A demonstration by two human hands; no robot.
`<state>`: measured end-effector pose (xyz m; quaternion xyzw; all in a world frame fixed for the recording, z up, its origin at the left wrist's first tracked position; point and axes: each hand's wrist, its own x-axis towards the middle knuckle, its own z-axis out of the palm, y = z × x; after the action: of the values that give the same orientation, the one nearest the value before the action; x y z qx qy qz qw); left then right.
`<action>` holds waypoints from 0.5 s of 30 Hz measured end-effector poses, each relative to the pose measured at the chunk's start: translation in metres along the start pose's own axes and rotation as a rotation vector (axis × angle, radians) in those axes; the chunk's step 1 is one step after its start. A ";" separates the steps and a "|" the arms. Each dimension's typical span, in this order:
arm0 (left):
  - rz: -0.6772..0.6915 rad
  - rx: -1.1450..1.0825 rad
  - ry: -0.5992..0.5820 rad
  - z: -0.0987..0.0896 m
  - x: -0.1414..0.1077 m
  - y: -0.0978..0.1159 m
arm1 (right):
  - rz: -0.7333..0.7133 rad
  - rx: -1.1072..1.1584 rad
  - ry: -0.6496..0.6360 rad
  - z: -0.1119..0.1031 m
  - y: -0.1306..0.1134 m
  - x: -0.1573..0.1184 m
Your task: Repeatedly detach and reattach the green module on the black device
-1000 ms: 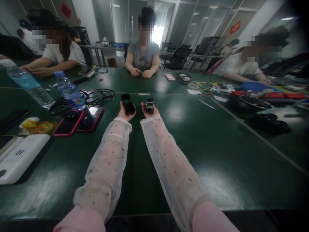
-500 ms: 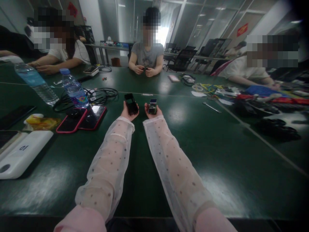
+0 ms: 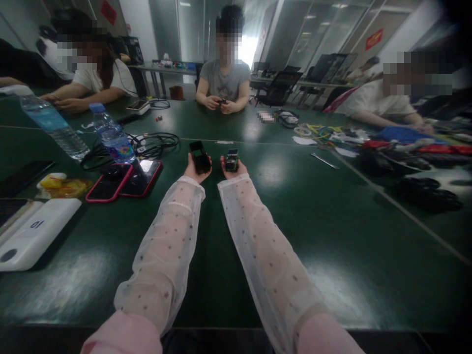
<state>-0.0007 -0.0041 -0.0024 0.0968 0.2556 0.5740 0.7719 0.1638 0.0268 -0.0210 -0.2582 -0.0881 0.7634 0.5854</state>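
Over the middle of the dark green table [image 3: 280, 216], both of my arms reach forward in sheer dotted sleeves. My left hand [image 3: 194, 173] is closed round a black rectangular casing [image 3: 200, 157] with a window-like opening in its upper part. Beside it, a little apart, my right hand [image 3: 239, 170] grips a small electronic module [image 3: 231, 159] that has a screen-like face at the top and a circuit board below. The two pieces do not touch. Fine detail on both is too small to make out.
Left are two phones with red edges [image 3: 142, 179], water bottles [image 3: 110, 132], black cables [image 3: 158, 142] and a white device marked 01 [image 3: 40, 236]. Right lie a wrench [image 3: 324, 161], coloured wires [image 3: 320, 132] and a black bundle [image 3: 427, 194]. A person opposite [image 3: 224, 83] handles a small dark object.
The module in my right hand has tilted, so its face and board look different. My left hand and the black casing stay nearly where they were.
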 end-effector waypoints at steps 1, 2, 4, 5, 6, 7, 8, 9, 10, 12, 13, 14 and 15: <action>0.002 0.001 0.006 0.000 0.000 0.000 | 0.000 -0.005 0.006 0.001 0.000 -0.001; 0.003 0.000 0.013 0.001 0.000 0.000 | 0.000 -0.009 0.011 0.002 0.000 -0.002; 0.001 -0.001 0.035 0.002 -0.001 -0.001 | -0.004 -0.017 0.016 0.003 0.000 -0.003; -0.001 -0.001 0.045 0.003 -0.001 -0.001 | -0.008 -0.021 0.017 0.004 0.000 -0.004; -0.005 0.001 0.054 0.004 -0.001 -0.001 | -0.013 -0.026 0.017 0.004 0.001 -0.004; -0.008 0.005 0.060 0.005 -0.001 -0.001 | -0.019 -0.033 0.016 0.004 0.001 -0.003; -0.010 0.013 0.065 0.005 -0.001 -0.001 | -0.025 -0.042 0.015 0.004 0.001 -0.002; -0.010 0.022 0.072 0.006 0.000 -0.002 | -0.035 -0.055 0.016 0.004 0.002 -0.001; -0.008 0.031 0.081 0.006 0.000 -0.002 | -0.047 -0.071 0.020 0.004 0.002 0.001; -0.003 0.052 0.100 0.006 0.003 -0.003 | -0.077 -0.111 0.033 0.004 0.004 0.003; -0.001 0.062 0.106 0.006 0.005 -0.003 | -0.093 -0.133 0.043 0.005 0.004 0.004; -0.001 0.071 0.110 0.005 0.007 -0.003 | -0.110 -0.156 0.053 0.007 0.005 0.005; -0.002 0.077 0.110 0.004 0.009 -0.004 | -0.130 -0.180 0.064 0.009 0.005 0.005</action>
<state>0.0060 0.0035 -0.0032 0.0945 0.3195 0.5675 0.7530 0.1543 0.0311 -0.0168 -0.3278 -0.1541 0.7043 0.6106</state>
